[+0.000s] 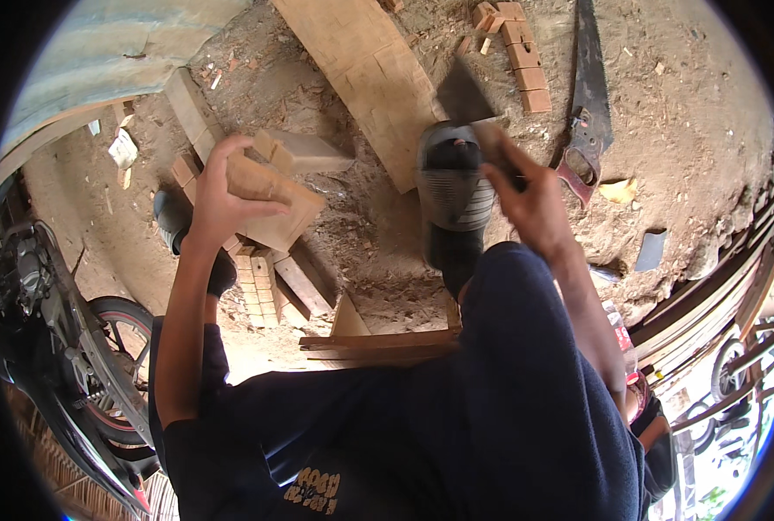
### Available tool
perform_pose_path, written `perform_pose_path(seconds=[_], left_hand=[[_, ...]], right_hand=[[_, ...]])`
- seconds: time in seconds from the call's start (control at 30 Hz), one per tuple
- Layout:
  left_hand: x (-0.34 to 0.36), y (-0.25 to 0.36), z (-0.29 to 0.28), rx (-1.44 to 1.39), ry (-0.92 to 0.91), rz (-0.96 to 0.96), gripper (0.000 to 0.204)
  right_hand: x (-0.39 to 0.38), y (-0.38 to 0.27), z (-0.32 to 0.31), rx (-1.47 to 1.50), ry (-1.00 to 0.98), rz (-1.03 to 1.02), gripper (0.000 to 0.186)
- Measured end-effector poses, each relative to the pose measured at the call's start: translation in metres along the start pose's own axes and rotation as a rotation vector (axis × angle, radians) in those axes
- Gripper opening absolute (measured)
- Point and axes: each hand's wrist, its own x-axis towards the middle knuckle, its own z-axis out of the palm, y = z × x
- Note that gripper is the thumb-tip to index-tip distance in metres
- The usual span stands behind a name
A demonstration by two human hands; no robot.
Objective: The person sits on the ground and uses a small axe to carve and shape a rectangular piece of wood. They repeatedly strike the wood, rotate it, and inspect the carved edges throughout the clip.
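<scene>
My left hand grips a pale wooden block, thumb across its top face and fingers around the far side. Just behind it lies another cut wood piece. In my right hand is a hand tool with a dark flat blade, its handle enclosed by the fingers; the blade is slightly blurred and I cannot tell its exact kind. That blade is raised beyond my sandalled right foot, near the edge of a wide wooden board.
A handsaw lies on the dirt at right. Beside it runs a row of wooden blocks. More small blocks stand below my left hand. A motorcycle is at left; stacked planks lie at right.
</scene>
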Motion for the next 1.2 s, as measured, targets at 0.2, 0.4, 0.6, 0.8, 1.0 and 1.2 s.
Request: perform_pose_path(seconds=[0.2,0.4,0.6,0.8,1.0,1.2], left_hand=[[-0.010,0.001,-0.012,0.045,0.060,0.136,0.082],[-0.003,0.033,-0.002,-0.052,0.112,0.124,0.078],[0.008,0.064,0.002,-0.159,0.078,0.243,0.077],[0.020,0.074,0.014,-0.274,0.015,0.343,0.067],[0.021,0.071,0.036,-0.414,0.188,0.374,0.066],[0.016,0.090,0.043,-0.504,0.294,0.282,0.064]], right_hand=[[-0.003,0.073,-0.022,0.319,0.109,0.244,0.040],[0.000,0.087,-0.013,0.041,0.166,0.197,0.037],[0.005,0.045,-0.018,-0.488,0.130,0.205,0.046],[-0.003,-0.031,-0.020,-0.075,-0.012,0.066,0.049],[-0.005,-0.098,0.010,0.240,-0.557,-0.251,0.054],[-0.013,-0.099,0.033,0.133,-0.069,-0.548,0.045]])
